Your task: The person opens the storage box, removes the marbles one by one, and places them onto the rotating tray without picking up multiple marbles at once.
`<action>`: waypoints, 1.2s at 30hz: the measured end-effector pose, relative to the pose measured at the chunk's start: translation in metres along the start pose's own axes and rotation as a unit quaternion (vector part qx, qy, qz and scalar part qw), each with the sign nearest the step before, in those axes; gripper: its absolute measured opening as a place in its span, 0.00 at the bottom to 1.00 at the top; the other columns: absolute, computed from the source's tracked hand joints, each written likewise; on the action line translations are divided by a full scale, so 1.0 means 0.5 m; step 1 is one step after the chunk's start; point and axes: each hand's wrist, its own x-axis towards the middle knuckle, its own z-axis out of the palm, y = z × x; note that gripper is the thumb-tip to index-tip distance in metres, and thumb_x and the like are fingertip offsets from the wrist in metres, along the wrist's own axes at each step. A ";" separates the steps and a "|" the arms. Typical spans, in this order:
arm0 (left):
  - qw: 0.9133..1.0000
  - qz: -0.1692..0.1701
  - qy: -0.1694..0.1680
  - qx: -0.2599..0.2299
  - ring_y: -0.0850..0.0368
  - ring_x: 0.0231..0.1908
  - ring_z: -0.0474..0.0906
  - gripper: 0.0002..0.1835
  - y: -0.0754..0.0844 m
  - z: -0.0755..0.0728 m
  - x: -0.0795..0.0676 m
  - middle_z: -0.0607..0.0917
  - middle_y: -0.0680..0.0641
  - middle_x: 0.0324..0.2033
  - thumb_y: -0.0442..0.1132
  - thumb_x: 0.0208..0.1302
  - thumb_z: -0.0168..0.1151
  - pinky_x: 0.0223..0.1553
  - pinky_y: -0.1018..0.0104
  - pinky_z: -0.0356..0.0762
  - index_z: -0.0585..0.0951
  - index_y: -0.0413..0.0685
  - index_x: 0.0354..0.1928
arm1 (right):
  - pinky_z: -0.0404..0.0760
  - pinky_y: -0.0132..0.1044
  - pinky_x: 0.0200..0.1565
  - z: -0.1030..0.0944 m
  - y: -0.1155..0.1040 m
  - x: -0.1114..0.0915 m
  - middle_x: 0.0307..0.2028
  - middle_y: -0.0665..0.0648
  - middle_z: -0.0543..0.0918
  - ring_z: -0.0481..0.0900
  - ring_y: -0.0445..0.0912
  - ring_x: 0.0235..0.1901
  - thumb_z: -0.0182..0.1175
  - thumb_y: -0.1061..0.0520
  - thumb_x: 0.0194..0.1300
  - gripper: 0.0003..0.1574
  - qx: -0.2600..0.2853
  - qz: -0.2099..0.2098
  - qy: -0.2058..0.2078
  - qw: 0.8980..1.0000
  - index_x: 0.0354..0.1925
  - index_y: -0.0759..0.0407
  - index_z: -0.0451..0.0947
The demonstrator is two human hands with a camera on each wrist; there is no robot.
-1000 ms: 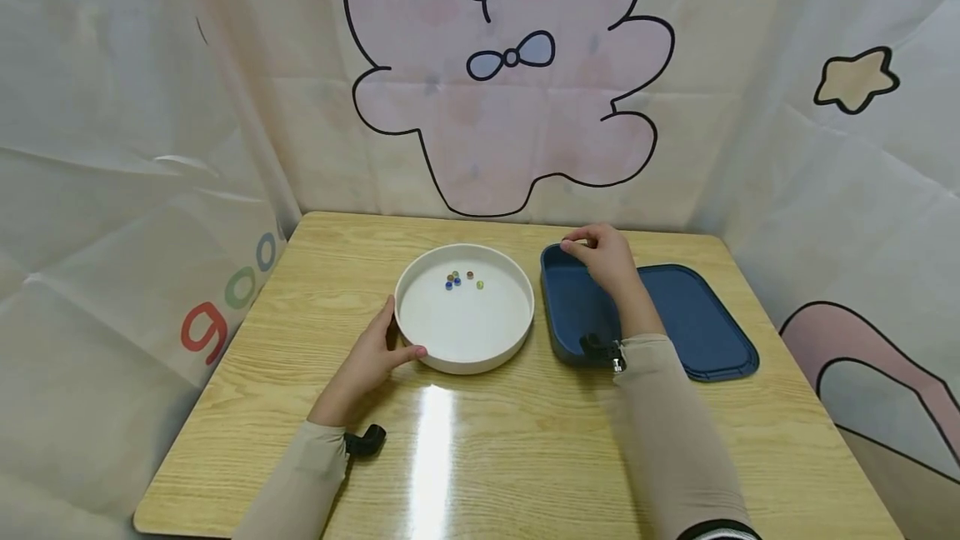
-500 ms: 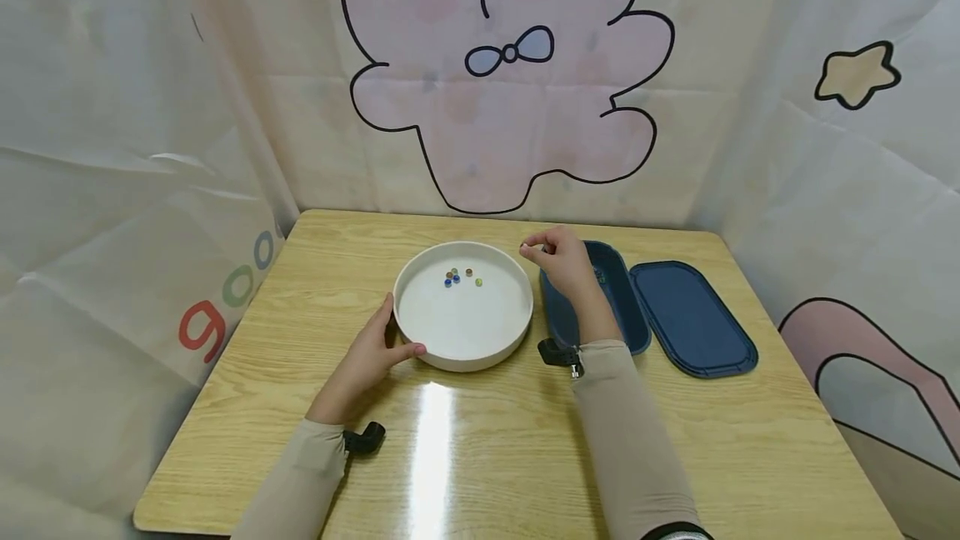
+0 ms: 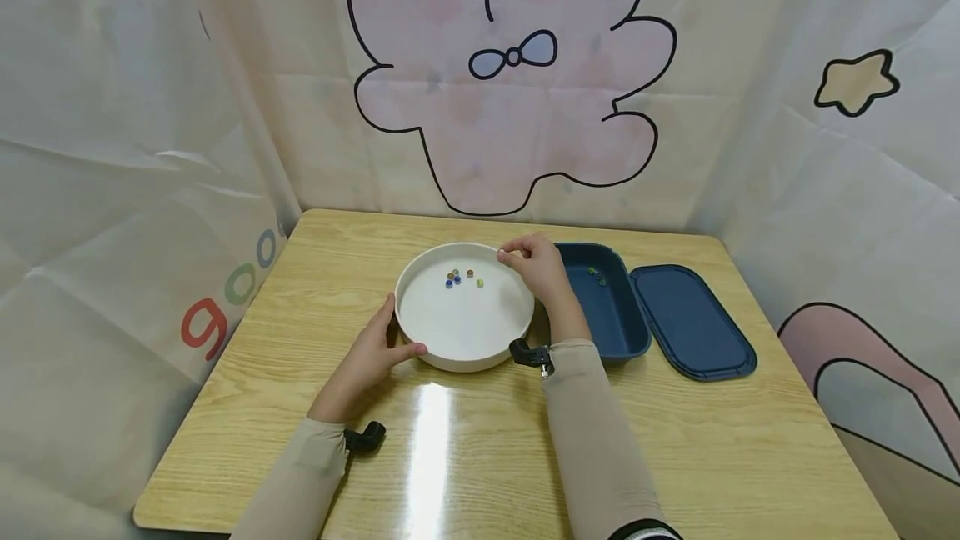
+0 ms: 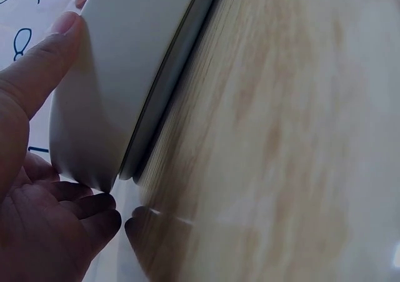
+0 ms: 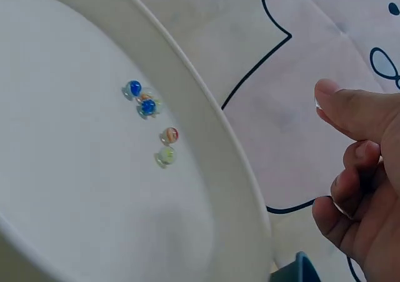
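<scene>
A round white dish (image 3: 465,323) stands on the table with several small glass marbles (image 5: 147,107) grouped toward its far side, blue, orange-red and yellowish. My left hand (image 3: 367,361) rests against the dish's outer left wall, thumb and fingers spread along it; the left wrist view has the thumb near the rim and the fingertips low on the wall. Over the dish's right rim is my right hand (image 3: 542,273), thumb and forefinger pinched together. A tiny clear bit of a marble shows at the thumb tip in the right wrist view; the rest is hidden.
Right of the dish stands a dark blue box (image 3: 611,319) with several greenish marbles (image 3: 597,275) inside. Its flat blue lid (image 3: 693,323) lies to the right of it. A printed curtain (image 3: 502,148) hangs behind the wooden table (image 3: 465,473).
My right hand has moved left from above the blue box to the white dish's right rim, fingers still pinched. The left hand stays at the dish.
</scene>
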 end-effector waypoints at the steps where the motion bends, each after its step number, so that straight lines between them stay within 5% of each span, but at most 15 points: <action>1: 1.000 0.001 0.000 0.002 0.45 0.81 0.38 0.67 0.000 0.001 -0.001 0.42 0.43 0.82 0.55 0.58 0.77 0.79 0.42 0.43 0.38 0.45 0.82 | 0.60 0.43 0.38 0.005 -0.001 -0.002 0.34 0.55 0.65 0.63 0.51 0.38 0.69 0.47 0.69 0.13 0.003 0.003 0.002 1.000 0.46 0.52 0.88; 7: 1.000 0.004 0.005 0.006 0.45 0.81 0.38 0.66 -0.001 0.002 -0.002 0.43 0.44 0.82 0.55 0.58 0.76 0.79 0.42 0.43 0.38 0.46 0.83 | 0.76 0.49 0.55 0.037 -0.002 -0.009 0.49 0.55 0.77 0.74 0.53 0.54 0.68 0.48 0.70 0.13 0.009 0.004 -0.006 1.000 0.48 0.51 0.88; 10: 1.000 0.002 0.003 0.003 0.45 0.81 0.38 0.66 -0.002 0.001 -0.003 0.42 0.44 0.82 0.55 0.58 0.77 0.79 0.41 0.43 0.38 0.47 0.83 | 0.76 0.55 0.62 0.056 0.004 -0.009 0.58 0.57 0.78 0.74 0.56 0.60 0.68 0.49 0.70 0.12 0.000 0.009 -0.020 1.000 0.49 0.51 0.87; 21: 1.000 0.003 0.006 -0.002 0.45 0.81 0.38 0.66 -0.004 0.003 -0.001 0.43 0.43 0.82 0.55 0.58 0.77 0.79 0.42 0.42 0.39 0.46 0.83 | 0.76 0.49 0.52 0.093 0.016 -0.008 0.50 0.58 0.78 0.72 0.53 0.49 0.70 0.51 0.68 0.16 -0.038 0.011 -0.038 0.998 0.52 0.53 0.88; 25: 1.000 0.004 0.003 -0.003 0.46 0.81 0.38 0.67 -0.007 0.006 0.001 0.43 0.44 0.82 0.57 0.57 0.76 0.79 0.42 0.42 0.39 0.45 0.83 | 0.76 0.49 0.53 0.083 0.008 -0.016 0.51 0.58 0.78 0.72 0.54 0.51 0.69 0.50 0.69 0.17 -0.031 0.013 -0.030 0.999 0.53 0.53 0.87; 36: 1.000 0.005 0.008 0.013 0.44 0.81 0.39 0.68 -0.010 0.002 0.000 0.43 0.43 0.82 0.62 0.55 0.76 0.79 0.41 0.43 0.39 0.44 0.83 | 0.61 0.44 0.38 0.039 0.004 -0.029 0.33 0.55 0.66 0.65 0.51 0.37 0.68 0.48 0.69 0.19 -0.025 -0.028 0.021 0.999 0.53 0.56 0.87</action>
